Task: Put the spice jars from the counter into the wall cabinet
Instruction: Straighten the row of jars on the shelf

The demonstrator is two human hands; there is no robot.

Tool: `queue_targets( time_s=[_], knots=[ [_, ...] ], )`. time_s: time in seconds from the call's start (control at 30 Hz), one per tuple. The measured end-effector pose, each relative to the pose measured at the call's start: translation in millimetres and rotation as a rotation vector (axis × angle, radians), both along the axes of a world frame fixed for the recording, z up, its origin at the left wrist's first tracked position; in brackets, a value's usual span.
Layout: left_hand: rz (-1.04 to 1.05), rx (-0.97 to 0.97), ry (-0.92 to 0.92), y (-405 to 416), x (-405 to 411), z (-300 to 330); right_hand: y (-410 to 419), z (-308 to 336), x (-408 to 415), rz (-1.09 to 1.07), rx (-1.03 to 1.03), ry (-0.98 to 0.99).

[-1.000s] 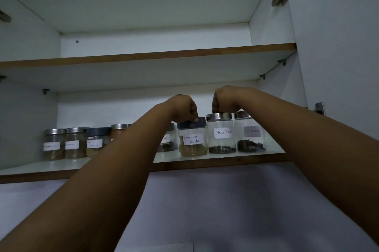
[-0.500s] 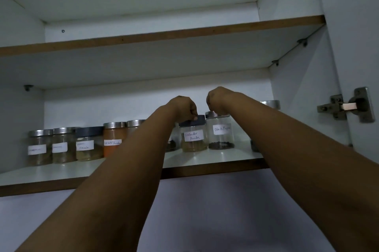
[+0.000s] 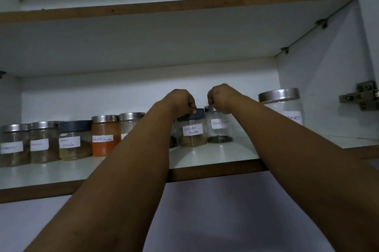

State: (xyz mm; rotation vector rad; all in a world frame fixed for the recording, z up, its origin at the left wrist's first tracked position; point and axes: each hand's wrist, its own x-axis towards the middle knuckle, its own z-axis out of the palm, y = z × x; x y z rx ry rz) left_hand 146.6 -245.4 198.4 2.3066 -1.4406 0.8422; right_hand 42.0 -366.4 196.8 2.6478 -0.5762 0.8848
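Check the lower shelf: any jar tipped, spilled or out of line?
Nothing spilled or tipped. All jars stand upright with lids on; the coriander powder jar and black pepper jar, under the hands, sit further back than the left-hand row.

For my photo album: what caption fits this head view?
Left hand on the coriander jar, right hand on the black pepper jar, on the cabinet shelf.

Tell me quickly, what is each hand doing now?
Left hand: closed on the lid of the coriander powder jar.
Right hand: closed on the lid of the black pepper jar.
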Motion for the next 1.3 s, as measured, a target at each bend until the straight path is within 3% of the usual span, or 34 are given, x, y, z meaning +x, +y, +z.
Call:
queue_targets(
  time_s=[0.57,0.77,0.9,1.07,1.2,1.3],
  knots=[
    [0.011,-0.032,-0.013,4,5,3,0,-7,-1,0.101,0.173,-0.064],
    [0.113,-0.098,-0.159,5,-11,-4,26,-1,-20,0.233,0.044,-0.49],
    [0.099,-0.131,-0.229,11,-67,-24,52,3,-55,0.33,-0.07,-0.714],
    [-0.088,-0.015,-0.167,11,-163,-99,40,20,-117,0.22,0.07,-0.634],
    [-0.126,-0.346,-0.378,0,-181,-159,17,19,-169,0.061,0.186,-0.401],
    [-0.111,-0.569,-0.479,-12,-175,-167,10,7,-190,0.054,0.243,-0.291]
  ],
)
